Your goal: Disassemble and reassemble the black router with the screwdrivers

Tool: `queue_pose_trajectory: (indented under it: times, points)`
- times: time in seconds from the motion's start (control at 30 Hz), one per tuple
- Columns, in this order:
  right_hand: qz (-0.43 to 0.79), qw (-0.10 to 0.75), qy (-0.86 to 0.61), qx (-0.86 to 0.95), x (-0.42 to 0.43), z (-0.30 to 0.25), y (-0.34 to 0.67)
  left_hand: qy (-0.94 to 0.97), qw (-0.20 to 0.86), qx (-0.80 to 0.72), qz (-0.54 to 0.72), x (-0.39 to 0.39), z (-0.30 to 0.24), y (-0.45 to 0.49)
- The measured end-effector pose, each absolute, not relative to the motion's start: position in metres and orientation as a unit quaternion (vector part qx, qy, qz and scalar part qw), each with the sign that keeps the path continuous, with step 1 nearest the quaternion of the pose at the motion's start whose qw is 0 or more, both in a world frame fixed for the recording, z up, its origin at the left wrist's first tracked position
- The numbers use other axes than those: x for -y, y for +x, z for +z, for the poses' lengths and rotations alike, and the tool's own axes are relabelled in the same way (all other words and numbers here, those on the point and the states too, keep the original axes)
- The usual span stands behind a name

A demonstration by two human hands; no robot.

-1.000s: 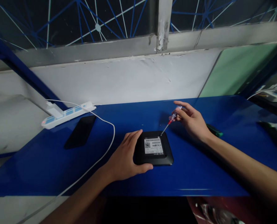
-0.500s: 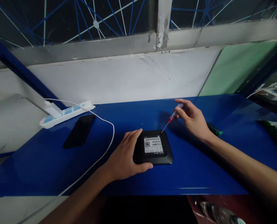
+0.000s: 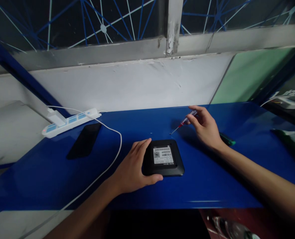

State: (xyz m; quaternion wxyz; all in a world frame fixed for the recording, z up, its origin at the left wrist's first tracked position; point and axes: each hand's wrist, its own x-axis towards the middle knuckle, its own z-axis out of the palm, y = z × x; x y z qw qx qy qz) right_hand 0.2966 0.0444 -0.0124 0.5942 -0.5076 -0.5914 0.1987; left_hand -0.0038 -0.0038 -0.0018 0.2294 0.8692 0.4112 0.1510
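Note:
A flat black box-shaped device (image 3: 166, 170) with a white printed label (image 3: 163, 155) lies on the blue table. My left hand (image 3: 135, 167) grips its left side, thumb along the near edge and fingers at the far left corner. In my right hand (image 3: 204, 126) is a screwdriver (image 3: 187, 119) with a clear handle and a red collar, slanting down to the left. Its tip meets a tiny screw (image 3: 170, 133) on the table, just beyond the device's far edge. Another tiny piece (image 3: 151, 133), too small to make out, lies to the left of that.
A white power strip (image 3: 71, 122) with a plugged-in adapter stands at the back left; its white cable (image 3: 121, 142) curves across the table. A black phone-like slab (image 3: 84, 141) lies beside it. Right of my right hand are a dark green-ended object (image 3: 227, 139) and a green-white bag (image 3: 293, 141).
The screwdriver tip has moved from the device's far right corner to the small screw on the table behind it. My left hand stays on the device.

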Motion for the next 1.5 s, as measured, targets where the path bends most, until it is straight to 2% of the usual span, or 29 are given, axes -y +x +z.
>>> queue_pose_trajectory:
  times: [0.2,0.47,1.27,1.5]
  points:
    - [0.192,0.582,-0.516,0.598,-0.043,-0.011,0.295,0.865,0.234,-0.416,0.152,0.005,-0.001,-0.003]
    - [0.174,0.616,-0.494,0.588,-0.042,-0.006,0.295,0.861,0.227,-0.428,0.157,0.003,-0.002,-0.003]
    - [0.128,0.577,-0.547,0.593,-0.044,-0.011,0.300,0.862,0.220,-0.429,0.159,0.004,-0.003,-0.002]
    - [0.149,0.627,-0.502,0.578,-0.040,-0.002,0.299,0.861,0.218,-0.434,0.152,0.003,-0.004,-0.002]
